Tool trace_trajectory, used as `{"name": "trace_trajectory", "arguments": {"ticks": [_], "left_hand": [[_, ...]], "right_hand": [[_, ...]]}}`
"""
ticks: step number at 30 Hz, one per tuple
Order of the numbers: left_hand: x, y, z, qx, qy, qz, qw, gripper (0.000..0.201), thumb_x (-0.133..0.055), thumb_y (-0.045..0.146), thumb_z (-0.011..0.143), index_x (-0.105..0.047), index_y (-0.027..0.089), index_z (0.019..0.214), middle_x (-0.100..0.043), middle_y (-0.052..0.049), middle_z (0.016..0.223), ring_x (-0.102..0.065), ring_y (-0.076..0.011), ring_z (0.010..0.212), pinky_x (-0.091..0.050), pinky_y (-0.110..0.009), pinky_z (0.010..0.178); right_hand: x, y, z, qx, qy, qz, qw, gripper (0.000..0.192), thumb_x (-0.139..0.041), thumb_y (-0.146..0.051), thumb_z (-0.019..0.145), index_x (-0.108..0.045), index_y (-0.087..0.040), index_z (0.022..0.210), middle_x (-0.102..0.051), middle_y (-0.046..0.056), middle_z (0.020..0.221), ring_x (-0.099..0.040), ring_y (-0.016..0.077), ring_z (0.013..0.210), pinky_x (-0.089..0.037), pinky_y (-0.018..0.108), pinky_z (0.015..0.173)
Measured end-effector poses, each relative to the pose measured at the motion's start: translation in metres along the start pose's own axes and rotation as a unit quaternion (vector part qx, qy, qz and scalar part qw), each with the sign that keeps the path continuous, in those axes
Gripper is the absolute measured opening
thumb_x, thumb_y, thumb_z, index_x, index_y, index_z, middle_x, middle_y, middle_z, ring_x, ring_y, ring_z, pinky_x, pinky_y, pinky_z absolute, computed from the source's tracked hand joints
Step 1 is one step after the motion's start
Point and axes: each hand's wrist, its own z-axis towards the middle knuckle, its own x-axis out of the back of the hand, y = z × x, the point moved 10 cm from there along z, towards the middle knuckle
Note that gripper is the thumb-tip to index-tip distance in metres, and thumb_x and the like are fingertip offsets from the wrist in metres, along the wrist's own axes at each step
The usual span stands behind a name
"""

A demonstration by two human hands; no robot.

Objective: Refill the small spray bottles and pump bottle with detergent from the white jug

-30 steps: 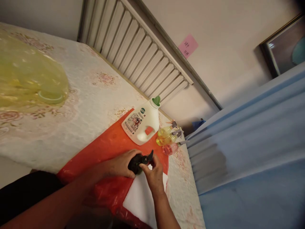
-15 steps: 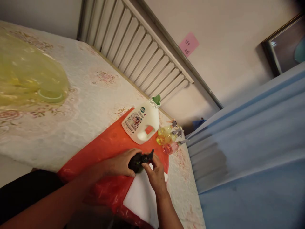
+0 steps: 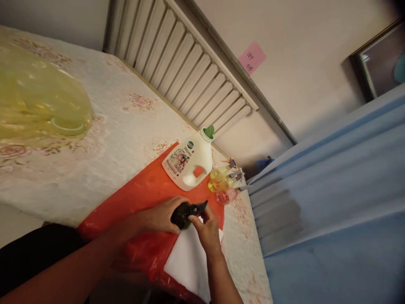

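Observation:
A dark pump bottle [image 3: 181,217] with a black pump head stands in front of me, over the red plastic sheet [image 3: 136,198]. My left hand [image 3: 163,216] is wrapped round its body from the left. At the bottle's neck, my right hand [image 3: 207,230] pinches the pump collar between thumb and fingers; some of those fingers are hidden behind the pump. Under the hands lies a white sheet or cloth [image 3: 186,264]. Just beyond the bottle stands a white jug [image 3: 177,169] with a green spout and a handle hole.
Several spray bottles [image 3: 223,183] with yellow and pink liquid stand behind to the right. A yellow plastic bag [image 3: 41,97] rests at left on the floral tablecloth [image 3: 126,122]. A radiator [image 3: 180,59] runs along the wall, and a blue curtain [image 3: 303,202] hangs at right.
The pump's nozzle has turned slightly, its tip now farther to the right. My right fingers shifted a little with it, while the left hand keeps the same hold.

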Motion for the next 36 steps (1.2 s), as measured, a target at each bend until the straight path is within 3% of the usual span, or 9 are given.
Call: {"name": "trace_trajectory", "arguments": {"ticks": [5,12,19,23,26,36], "left_hand": [[0.000,-0.001,0.000,0.001,0.003,-0.007,1.000,0.081,-0.077,0.016,0.057,-0.050,0.022,0.133,-0.059,-0.005,0.133,-0.054,-0.0292,0.125,-0.044,-0.041,0.108],[-0.002,-0.003,0.002,0.000,-0.003,-0.007,1.000,0.080,-0.079,0.017,0.057,-0.051,0.024,0.132,-0.060,-0.005,0.131,-0.057,-0.0291,0.122,-0.047,-0.038,0.104],[0.000,-0.002,0.001,0.008,-0.002,-0.005,1.000,0.082,-0.079,0.017,0.056,-0.050,0.023,0.132,-0.059,-0.006,0.132,-0.055,-0.0299,0.124,-0.045,-0.040,0.106],[-0.001,0.002,0.002,-0.007,-0.006,-0.015,1.000,0.080,-0.078,0.016,0.057,-0.051,0.024,0.131,-0.059,-0.005,0.133,-0.055,-0.0294,0.124,-0.044,-0.040,0.107],[0.001,0.003,0.002,-0.006,-0.002,-0.015,1.000,0.081,-0.080,0.017,0.055,-0.051,0.023,0.131,-0.060,-0.006,0.132,-0.055,-0.0308,0.124,-0.045,-0.042,0.107],[0.001,0.009,0.000,-0.006,-0.005,-0.013,1.000,0.071,-0.076,0.015,0.058,-0.055,0.023,0.125,-0.061,-0.005,0.128,-0.057,-0.0308,0.121,-0.047,-0.042,0.104]], "right_hand": [[0.000,0.001,0.000,-0.006,0.006,-0.024,1.000,0.018,-0.075,-0.022,0.076,-0.072,-0.020,0.093,-0.067,0.001,0.086,-0.059,0.0186,0.078,-0.048,0.029,0.072],[0.004,0.004,-0.002,-0.036,0.067,-0.056,0.996,0.019,-0.078,-0.019,0.069,-0.068,-0.019,0.084,-0.065,-0.002,0.078,-0.058,0.0175,0.071,-0.048,0.029,0.069],[0.001,0.004,-0.001,-0.036,0.034,-0.044,0.998,0.018,-0.075,-0.020,0.072,-0.069,-0.019,0.088,-0.065,-0.001,0.080,-0.057,0.0174,0.073,-0.048,0.029,0.070],[-0.001,-0.006,-0.001,-0.016,0.003,-0.043,0.999,0.029,-0.072,-0.020,0.075,-0.073,-0.020,0.104,-0.069,0.003,0.094,-0.059,0.0178,0.078,-0.050,0.030,0.074],[-0.004,-0.011,0.000,-0.006,-0.022,-0.043,0.999,0.029,-0.068,-0.017,0.076,-0.075,-0.021,0.104,-0.070,0.003,0.094,-0.060,0.0188,0.080,-0.050,0.031,0.075],[0.002,-0.004,-0.002,-0.002,0.009,0.002,1.000,0.021,-0.073,-0.021,0.078,-0.075,-0.020,0.098,-0.071,0.005,0.095,-0.063,0.0210,0.086,-0.051,0.033,0.079]]}}
